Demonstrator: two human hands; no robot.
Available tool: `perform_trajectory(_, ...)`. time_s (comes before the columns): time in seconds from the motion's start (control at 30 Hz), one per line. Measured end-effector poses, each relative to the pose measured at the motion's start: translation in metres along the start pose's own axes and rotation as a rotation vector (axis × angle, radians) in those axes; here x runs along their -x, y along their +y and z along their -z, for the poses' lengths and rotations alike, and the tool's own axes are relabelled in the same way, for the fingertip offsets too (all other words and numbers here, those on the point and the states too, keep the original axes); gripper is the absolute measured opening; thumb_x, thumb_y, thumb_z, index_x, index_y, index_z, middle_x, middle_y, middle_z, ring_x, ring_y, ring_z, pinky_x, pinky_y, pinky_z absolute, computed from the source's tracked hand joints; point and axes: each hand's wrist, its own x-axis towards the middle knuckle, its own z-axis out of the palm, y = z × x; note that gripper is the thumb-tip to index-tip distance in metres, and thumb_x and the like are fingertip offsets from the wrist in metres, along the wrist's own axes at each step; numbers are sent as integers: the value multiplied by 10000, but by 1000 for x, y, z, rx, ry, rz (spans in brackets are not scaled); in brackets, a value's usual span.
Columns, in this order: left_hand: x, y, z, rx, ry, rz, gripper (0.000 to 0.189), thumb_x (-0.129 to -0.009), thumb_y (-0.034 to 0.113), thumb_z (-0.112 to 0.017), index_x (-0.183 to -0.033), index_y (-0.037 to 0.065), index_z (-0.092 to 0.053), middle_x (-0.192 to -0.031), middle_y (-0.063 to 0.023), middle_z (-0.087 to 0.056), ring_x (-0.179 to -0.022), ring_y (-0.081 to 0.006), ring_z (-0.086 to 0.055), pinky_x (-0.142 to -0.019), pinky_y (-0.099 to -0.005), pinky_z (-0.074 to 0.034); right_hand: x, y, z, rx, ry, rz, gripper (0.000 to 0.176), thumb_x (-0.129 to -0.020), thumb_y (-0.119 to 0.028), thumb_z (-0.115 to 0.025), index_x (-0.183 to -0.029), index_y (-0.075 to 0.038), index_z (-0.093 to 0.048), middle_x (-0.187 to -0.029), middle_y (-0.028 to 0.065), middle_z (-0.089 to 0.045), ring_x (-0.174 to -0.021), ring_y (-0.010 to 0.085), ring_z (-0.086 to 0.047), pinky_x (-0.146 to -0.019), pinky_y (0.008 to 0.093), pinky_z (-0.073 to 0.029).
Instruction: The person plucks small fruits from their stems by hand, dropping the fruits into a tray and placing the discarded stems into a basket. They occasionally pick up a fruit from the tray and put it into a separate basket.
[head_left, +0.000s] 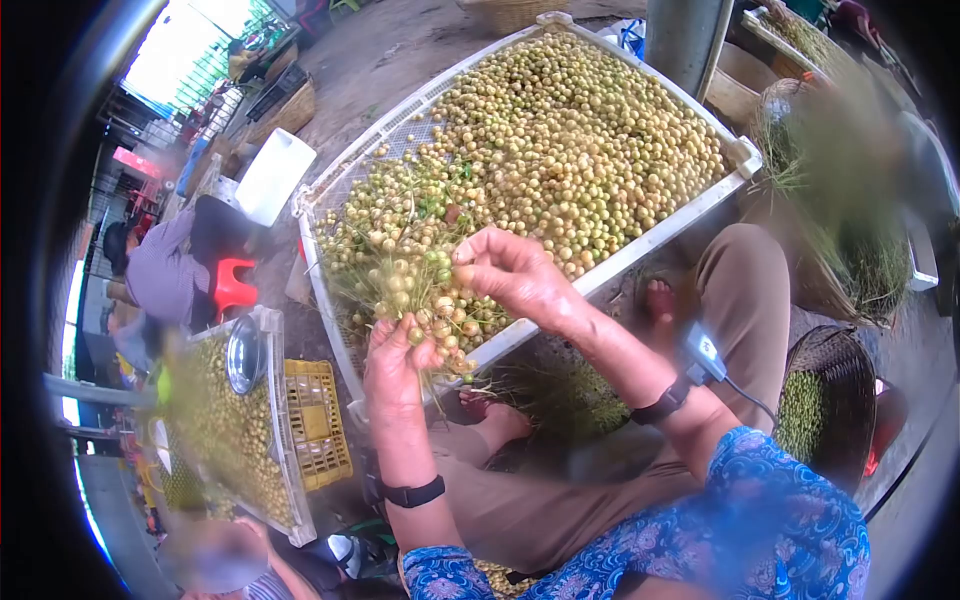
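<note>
My left hand [395, 365] is closed round the thin green stems of a bunch of small round yellow-green fruit [400, 285], held above the near left corner of a large white mesh tray [660, 232]. To its right, my right hand [512, 278] is pinched, thumb and forefinger together at the bunch's side against a small round fruit [438, 258]. The fingertips partly hide what is between them. Loose fruit [590, 130] of the same kind covers most of the tray, with a few stems and leaves mixed in near the bunch.
Baskets of stripped stems [865, 270] and green fruit [800, 415] stand on the right. Left are a second fruit tray [280, 450] with a metal bowl [243, 355], a yellow crate [318, 425] and a red stool [234, 290]. Other people sit nearby. A metal post [685, 45] rises behind.
</note>
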Motion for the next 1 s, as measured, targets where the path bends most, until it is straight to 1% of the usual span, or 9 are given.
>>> perform_trajectory(0.03,0,0,-1,-28,-11,14,134,-843,164,-530,-847,36,-571,-669,-56,-567,-433,-83,-434,-452,-263,-430,-2,4,-2,107,9,110,166,-777,-140,-617,-896,-51,-543,-644,-49,-488,-543,27,-399,-477,184,-330)
perform_trajectory(0.23,5,-2,-16,-174,21,58,120,-823,154,-561,-864,41,-555,-694,-45,-558,-447,-116,-449,-461,-274,-429,2,2,-2,232,58,122,235,-746,-118,-645,-922,-30,-518,-628,-39,-465,-571,33,-401,-488,200,-339)
perform_trajectory(0.3,5,-2,-21,-213,-28,55,112,-811,156,-580,-818,51,-544,-680,-46,-551,-450,-136,-453,-478,-291,-436,2,1,1,272,30,119,258,-742,-135,-646,-930,-22,-508,-604,5,-480,-552,82,-446,-492,249,-371)
perform_trajectory(0.37,3,-5,-14,-198,-21,53,118,-799,158,-598,-788,61,-534,-667,-46,-542,-450,-150,-450,-489,-304,-440,3,-1,4,621,21,209,264,-752,-163,-634,-926,-21,-496,-603,83,-503,-562,199,-524,-515,331,-407)
perform_trajectory(0.5,3,-6,-12,-186,-15,42,122,-798,167,-602,-789,65,-536,-627,-34,-514,-447,-143,-439,-489,-300,-439,3,6,9,897,-38,248,243,-777,-171,-614,-928,-19,-496,-684,97,-528,-597,191,-531,-536,316,-411)
perform_trajectory(0.57,3,-5,-14,-183,2,46,118,-802,167,-596,-792,64,-539,-614,-30,-505,-447,-141,-436,-491,-299,-439,4,9,7,1053,14,473,212,-779,-186,-591,-881,-28,-495,-715,122,-547,-629,291,-549,-539,374,-424)
perform_trajectory(0.7,-2,-5,-9,-237,3,46,114,-816,164,-576,-813,52,-557,-605,-24,-505,-450,-124,-437,-495,-276,-437,5,6,7,1176,7,448,186,-779,-194,-573,-817,-39,-478,-698,114,-540,-649,301,-557,-528,388,-431)
perform_trajectory(0.8,-6,-9,-9,-306,-44,31,108,-821,154,-567,-821,45,-565,-604,-20,-509,-459,-116,-447,-499,-267,-440,7,11,1,1288,147,464,175,-765,-180,-575,-754,-53,-456,-666,91,-527,-653,276,-563,-530,382,-445)
perform_trajectory(1.0,-6,-10,-12,-344,-10,-11,119,-841,128,-523,-833,15,-561,-659,-36,-528,-484,-117,-460,-514,-267,-446,-3,16,6,1280,98,469,151,-754,-171,-589,-730,-46,-508,-633,92,-528,-602,271,-562,-533,375,-452)
